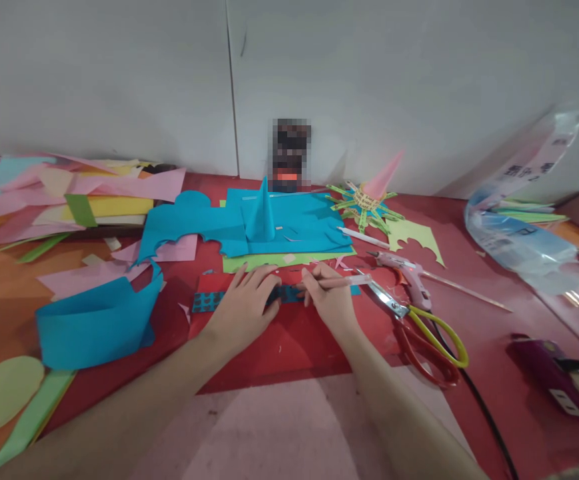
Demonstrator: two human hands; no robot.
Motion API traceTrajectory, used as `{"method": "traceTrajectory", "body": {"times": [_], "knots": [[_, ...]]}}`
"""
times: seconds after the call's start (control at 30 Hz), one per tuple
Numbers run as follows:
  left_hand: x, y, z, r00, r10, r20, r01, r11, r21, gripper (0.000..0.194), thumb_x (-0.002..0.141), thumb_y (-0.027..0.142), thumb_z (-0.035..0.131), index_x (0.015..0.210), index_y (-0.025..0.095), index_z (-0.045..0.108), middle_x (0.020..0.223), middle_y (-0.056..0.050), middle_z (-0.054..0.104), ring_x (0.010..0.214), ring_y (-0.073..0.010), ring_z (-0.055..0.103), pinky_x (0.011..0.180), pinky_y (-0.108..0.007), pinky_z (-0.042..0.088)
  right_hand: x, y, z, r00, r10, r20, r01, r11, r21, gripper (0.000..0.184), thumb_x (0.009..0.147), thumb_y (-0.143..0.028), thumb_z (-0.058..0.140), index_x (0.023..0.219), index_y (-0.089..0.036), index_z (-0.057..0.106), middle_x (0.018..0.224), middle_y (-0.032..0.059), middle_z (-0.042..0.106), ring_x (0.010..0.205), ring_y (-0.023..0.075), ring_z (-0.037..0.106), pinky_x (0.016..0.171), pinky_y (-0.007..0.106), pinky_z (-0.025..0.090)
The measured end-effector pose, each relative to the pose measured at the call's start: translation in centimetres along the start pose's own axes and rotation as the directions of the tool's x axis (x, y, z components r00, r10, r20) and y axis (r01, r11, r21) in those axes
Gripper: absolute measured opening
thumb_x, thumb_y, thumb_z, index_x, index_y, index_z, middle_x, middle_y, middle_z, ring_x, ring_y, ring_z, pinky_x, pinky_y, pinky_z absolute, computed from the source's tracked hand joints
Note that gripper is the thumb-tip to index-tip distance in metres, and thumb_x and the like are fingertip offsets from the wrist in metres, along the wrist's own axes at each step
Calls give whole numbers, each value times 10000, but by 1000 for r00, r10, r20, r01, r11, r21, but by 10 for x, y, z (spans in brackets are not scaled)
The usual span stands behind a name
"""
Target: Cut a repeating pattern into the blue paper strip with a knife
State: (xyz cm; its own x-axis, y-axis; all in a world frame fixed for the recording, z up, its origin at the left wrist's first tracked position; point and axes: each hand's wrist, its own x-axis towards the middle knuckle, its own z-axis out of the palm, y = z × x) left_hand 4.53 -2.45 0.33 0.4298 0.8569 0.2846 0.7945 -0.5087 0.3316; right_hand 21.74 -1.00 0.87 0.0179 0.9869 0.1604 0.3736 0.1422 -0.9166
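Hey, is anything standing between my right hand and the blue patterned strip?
Nothing visible does. Your right hand is at the blue patterned strip, holding a pen. Your left hand lies over the strip farther left, and the scissors lie off to the right, not in between.

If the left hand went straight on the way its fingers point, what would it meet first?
Probably the green sheet, whose near edge lies right by the left hand; whether the fingertips already touch it is unclear.
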Motion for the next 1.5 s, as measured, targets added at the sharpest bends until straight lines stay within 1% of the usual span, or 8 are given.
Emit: {"method": "traceTrajectory", "body": {"times": [0.17,0.4,0.53,0.63,0.87,1.07,1.23,1.5], "knots": [[0,0,-2,999,28,28,-28,1000,5,168,876,181,442,1021,217,517,1270,-79,502,1194,-228,455,1065,-477,255,-1,-2,-1,1000,-10,-20,9,999,-45,346,837,-294,503,532,-234,352,400,-68,462,452,127,525,567,251,425],[0,0,-3,999,32,34,-33,999,10,177,876,181,442,1024,225,526,1272,-80,495,1187,-235,459,1054,-488,270,-1,-3,0,1000,-6,-15,6,1000,-29,335,831,-304,500,533,-236,363,405,-63,453,500,143,578,548,243,442],[0,0,-2,999,28,43,-28,999,14,179,875,178,447,1030,222,524,1272,-80,496,1192,-235,451,1057,-482,264,-1,-4,0,1000,-19,-22,18,999,-45,345,840,-318,506,535,-234,367,403,-63,458,513,145,583,574,246,437],[0,0,-2,999,31,41,-31,999,15,175,879,183,443,1029,224,522,1274,-77,495,1198,-233,447,1061,-484,256,-2,-2,0,999,-34,-2,34,998,-44,348,853,-341,507,547,-231,381,424,-59,480,508,138,565,592,249,431],[0,-2,0,999,35,41,-35,999,12,189,874,185,443,1042,226,519,1270,-77,499,1206,-236,439,1063,-485,254,-1,0,-1,999,-41,32,42,998,-35,349,853,-367,508,557,-229,384,433,-54,501,461,129,528,560,251,420],[0,-1,-1,999,35,33,-35,999,-6,188,879,186,432,1038,222,526,1263,-80,503,1200,-237,444,1060,-479,256,0,-3,0,1000,-15,-19,14,999,-42,327,816,-290,504,534,-239,346,390,-64,454,455,135,542,529,246,447],[1,0,-1,999,31,31,-30,999,-12,180,880,185,428,1021,225,533,1255,-79,506,1185,-240,458,1047,-485,275,0,-4,0,999,18,-35,-17,1000,7,333,816,-304,507,522,-236,368,395,-62,449,504,146,599,561,246,484],[0,-2,-1,999,32,32,-32,999,-8,190,877,185,434,1036,224,531,1251,-77,514,1194,-234,451,1050,-473,275,-1,1,1,999,-24,-38,22,999,-49,344,840,-317,502,529,-233,378,408,-57,463,526,148,588,586,258,465]]}}
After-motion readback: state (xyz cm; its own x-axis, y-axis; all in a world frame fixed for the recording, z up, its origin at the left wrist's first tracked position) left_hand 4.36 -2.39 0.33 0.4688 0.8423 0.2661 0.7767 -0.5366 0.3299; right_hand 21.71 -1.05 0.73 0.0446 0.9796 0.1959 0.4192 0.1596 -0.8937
